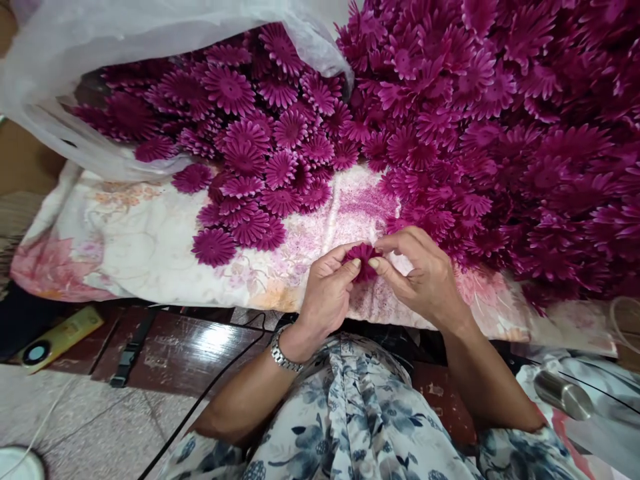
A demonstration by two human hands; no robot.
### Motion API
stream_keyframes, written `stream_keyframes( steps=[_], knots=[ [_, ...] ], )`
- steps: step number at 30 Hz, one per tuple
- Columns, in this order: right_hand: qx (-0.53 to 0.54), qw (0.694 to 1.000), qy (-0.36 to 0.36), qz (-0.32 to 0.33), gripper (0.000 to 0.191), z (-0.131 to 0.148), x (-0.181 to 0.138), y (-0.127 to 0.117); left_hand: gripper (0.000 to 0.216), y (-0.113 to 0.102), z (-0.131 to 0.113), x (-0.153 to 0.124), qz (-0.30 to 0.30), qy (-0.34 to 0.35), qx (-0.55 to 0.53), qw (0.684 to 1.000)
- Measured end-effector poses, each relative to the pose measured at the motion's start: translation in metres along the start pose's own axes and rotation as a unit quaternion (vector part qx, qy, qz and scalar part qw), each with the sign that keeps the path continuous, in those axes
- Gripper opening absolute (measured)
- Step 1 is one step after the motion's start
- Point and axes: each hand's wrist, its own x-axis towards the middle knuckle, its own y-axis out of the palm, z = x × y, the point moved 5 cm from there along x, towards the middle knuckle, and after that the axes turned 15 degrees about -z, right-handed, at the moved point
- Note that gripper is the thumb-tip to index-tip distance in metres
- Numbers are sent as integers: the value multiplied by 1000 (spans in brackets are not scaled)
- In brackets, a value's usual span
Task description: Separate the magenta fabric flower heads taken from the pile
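Observation:
My left hand point(327, 290) and my right hand point(423, 273) meet over the edge of a floral cloth point(130, 240). Both pinch one small magenta fabric flower point(363, 257) between thumbs and fingertips. A steel watch point(283, 355) sits on my left wrist. A loose flower point(214, 245) lies alone on the cloth to the left. Behind it, a spread of the same flowers point(260, 153) spills from a clear plastic bag point(100, 47). A much larger heap of flowers point(500, 133) fills the right side.
Below the cloth is a dark wooden surface point(185, 347) with a black strap point(131, 350) and a black cable point(220, 380). A yellow object point(60, 337) lies at the left. A metal cylinder point(563, 395) rests at the lower right. My floral-print clothing point(350, 420) fills the bottom.

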Motion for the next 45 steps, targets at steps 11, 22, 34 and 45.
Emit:
stream_keyframes(
  steps=[11,22,34,45],
  knots=[
    [126,984,107,63,14,-14,20,20,15,5,-17,11,7,49,10,999],
    [89,996,13,8,10,-1,20,17,21,-3,-14,10,10,49,-1,999],
    [94,995,36,-1,10,-2,17,19,16,-3,-16,8,-11,52,-3,999],
    [127,989,79,20,18,-12,16,17,25,-12,-16,13,-41,50,-21,998]
  ],
)
